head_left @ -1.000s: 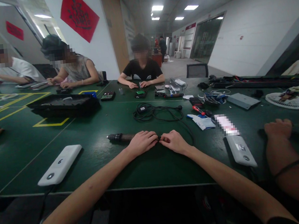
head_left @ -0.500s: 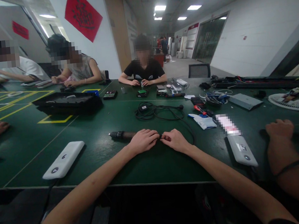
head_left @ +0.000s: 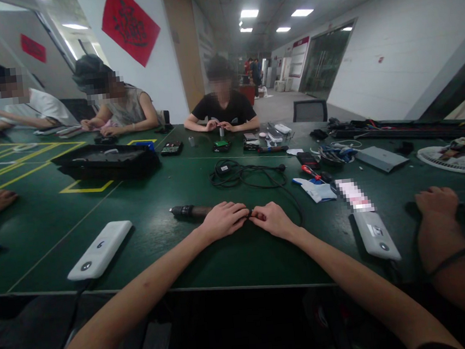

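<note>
Green tabletop [head_left: 208, 264]: spreads beneath both hands, its near edge on the wearer's side.
White slab marked 6 [head_left: 100, 250]: left of the left hand [head_left: 226, 219], well apart.
Second white slab [head_left: 376, 234]: right of the right hand [head_left: 272, 219], well apart.
Left hand: curled over the drill-like tool [head_left: 197, 211], whose chuck points out to its left.
Right hand: fingertips pinched narrow near the tool's other end, on a small dark piece [head_left: 249, 215] too hidden to name.
Black cable [head_left: 226, 170]: coiled beyond both hands, one strand running back toward the right wrist.
White-and-blue packet [head_left: 318, 189]: beyond the right hand, to its right.
Black tray [head_left: 105, 160]: beyond the left hand, to its left.
Person in black [head_left: 223, 109]: seated straight across from the hands.
</note>
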`<state>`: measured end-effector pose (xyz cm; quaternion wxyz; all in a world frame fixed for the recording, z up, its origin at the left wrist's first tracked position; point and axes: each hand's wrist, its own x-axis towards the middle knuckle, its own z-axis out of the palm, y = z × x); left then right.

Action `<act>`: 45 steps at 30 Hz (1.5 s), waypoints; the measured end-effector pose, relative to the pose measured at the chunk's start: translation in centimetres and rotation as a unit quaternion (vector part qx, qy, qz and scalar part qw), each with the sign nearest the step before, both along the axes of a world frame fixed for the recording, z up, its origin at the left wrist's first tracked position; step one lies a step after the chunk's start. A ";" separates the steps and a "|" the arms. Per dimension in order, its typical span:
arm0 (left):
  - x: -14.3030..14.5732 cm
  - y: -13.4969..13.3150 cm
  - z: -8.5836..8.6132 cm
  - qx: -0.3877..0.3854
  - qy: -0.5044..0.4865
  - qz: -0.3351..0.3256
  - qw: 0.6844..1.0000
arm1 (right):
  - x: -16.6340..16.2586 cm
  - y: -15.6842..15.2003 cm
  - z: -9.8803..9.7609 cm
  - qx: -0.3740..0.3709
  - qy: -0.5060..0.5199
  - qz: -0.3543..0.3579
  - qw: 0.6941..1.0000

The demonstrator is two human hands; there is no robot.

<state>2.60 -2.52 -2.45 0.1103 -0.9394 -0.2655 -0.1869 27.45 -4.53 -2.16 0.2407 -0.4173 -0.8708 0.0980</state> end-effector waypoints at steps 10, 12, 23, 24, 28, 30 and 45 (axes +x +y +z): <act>0.1 0.1 -0.3 0.004 0.002 0.002 1.000 | 0.1 0.1 -0.1 0.002 0.004 0.007 1.000; 0.1 0.1 -0.3 0.005 -0.003 0.011 1.000 | 0.1 0.2 -0.2 0.003 0.007 0.006 1.000; 0.1 -0.2 0.0 -0.002 -0.008 0.017 1.000 | 0.1 0.2 -0.4 0.009 0.008 0.007 1.000; 0.1 -0.2 0.0 -0.003 -0.005 0.014 1.000 | 0.1 0.2 -0.4 0.008 0.006 0.006 1.000; 0.1 -0.3 0.2 0.000 0.002 0.004 1.000 | 0.0 0.2 -0.3 0.007 0.001 0.003 1.000; 0.1 -0.3 0.3 -0.004 -0.006 0.013 1.000 | 0.0 0.1 -0.3 0.008 0.001 0.002 1.000; 0.1 -0.4 0.3 -0.001 0.003 0.003 1.000 | 0.0 0.2 -0.3 0.007 0.003 0.004 1.000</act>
